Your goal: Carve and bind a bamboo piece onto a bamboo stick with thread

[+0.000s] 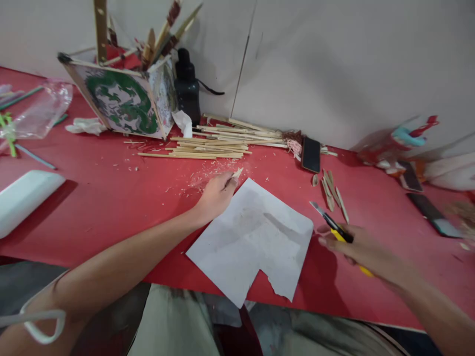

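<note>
My left hand (218, 194) is closed on a small pale wood piece (238, 173), whose tip sticks out past the thumb; the rest of it is hidden in the fingers. Shavings (208, 173) lie scattered around and behind that hand. Over the right side of the table, my right hand (356, 247) grips a yellow and black utility knife (336, 228), its blade out and pointing up and left. Between the hands lies a white paper sheet (256, 232) with a torn notch at its near edge. Several small carved wooden pieces (331, 190) rest beyond the knife.
Bundled thin sticks (211, 147) lie along the wall. A box with a green dragon picture (118, 101) holds tools, beside a black bottle (186, 89). A phone (310, 154) lies at back centre; a white case (29, 198) sits left on the red table (122, 198).
</note>
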The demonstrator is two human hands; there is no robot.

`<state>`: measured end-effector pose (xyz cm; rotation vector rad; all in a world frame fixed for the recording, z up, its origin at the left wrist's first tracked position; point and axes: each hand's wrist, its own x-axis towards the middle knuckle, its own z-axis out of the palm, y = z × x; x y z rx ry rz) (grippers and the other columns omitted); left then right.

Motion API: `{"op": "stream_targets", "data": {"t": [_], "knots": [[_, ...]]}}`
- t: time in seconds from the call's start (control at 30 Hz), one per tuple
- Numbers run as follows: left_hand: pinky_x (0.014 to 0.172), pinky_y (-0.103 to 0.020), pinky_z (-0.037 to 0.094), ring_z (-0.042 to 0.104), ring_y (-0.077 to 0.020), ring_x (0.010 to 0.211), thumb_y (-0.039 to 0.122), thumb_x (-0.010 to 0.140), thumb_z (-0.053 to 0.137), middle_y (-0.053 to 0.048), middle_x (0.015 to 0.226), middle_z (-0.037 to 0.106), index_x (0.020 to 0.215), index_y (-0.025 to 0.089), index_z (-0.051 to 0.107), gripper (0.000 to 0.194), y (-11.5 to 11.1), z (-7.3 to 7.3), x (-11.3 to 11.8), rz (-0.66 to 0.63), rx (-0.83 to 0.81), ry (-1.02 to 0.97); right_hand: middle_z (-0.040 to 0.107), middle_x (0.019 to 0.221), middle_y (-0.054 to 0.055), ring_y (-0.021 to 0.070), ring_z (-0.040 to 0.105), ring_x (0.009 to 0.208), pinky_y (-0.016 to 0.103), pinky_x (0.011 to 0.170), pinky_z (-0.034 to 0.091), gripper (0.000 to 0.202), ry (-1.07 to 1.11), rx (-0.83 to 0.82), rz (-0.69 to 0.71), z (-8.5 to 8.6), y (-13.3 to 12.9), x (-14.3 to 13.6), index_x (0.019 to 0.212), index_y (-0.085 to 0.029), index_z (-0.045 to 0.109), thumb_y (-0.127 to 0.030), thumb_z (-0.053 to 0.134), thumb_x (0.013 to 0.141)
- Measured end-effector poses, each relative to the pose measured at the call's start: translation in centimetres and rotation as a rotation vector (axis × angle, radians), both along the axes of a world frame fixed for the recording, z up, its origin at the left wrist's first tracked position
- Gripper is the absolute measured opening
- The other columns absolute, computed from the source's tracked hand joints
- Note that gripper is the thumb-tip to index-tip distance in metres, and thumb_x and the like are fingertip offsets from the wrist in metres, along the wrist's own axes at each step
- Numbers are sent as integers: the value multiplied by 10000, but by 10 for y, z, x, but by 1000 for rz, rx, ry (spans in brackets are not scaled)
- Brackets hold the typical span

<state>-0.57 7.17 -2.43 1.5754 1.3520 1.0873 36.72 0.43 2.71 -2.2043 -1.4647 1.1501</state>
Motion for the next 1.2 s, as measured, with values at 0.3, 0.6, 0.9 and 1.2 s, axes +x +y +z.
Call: {"op": "stream_targets", "data": {"t": [0.3, 0.6, 0.9, 1.2], "knots": [[660, -294, 403, 547, -157, 679, 289, 940, 544, -7, 688, 588, 692, 196, 570, 266, 10, -13, 1, -33, -75, -162, 455, 518, -77, 78, 390, 464, 225, 459, 310, 402, 373, -93, -253, -13, -26, -62, 807, -217, 582, -391, 902, 636], [791, -291, 530, 634, -145, 833, 384, 993, 460, -47, 934, 653, 877, 211, 581, 240, 21, -4, -6, 187, -56, -530, 557, 531, -32, 132, 483, 471, 241, 388, 325, 337, 140, 402, -291, 49, 23, -92, 789, -234, 591, -344, 873, 641], [975, -349, 533, 681, -163, 993, 412, 1001, 522, -89, 1149, 723, 995, 220, 646, 229, 34, -1, -16, 305, 37, -739, 526, 514, -45, 119, 481, 403, 247, 337, 354, 285, 40, 1027, -230, 108, 78, -129, 659, -212, 552, -225, 836, 644], [986, -353, 539, 681, -175, 1041, 430, 1022, 498, -101, 1192, 720, 997, 230, 639, 246, 31, 6, -21, 354, 125, -717, 510, 527, -40, 126, 512, 427, 268, 398, 397, 312, 41, 1146, -159, 87, 70, -143, 583, -221, 517, -199, 803, 706]]}}
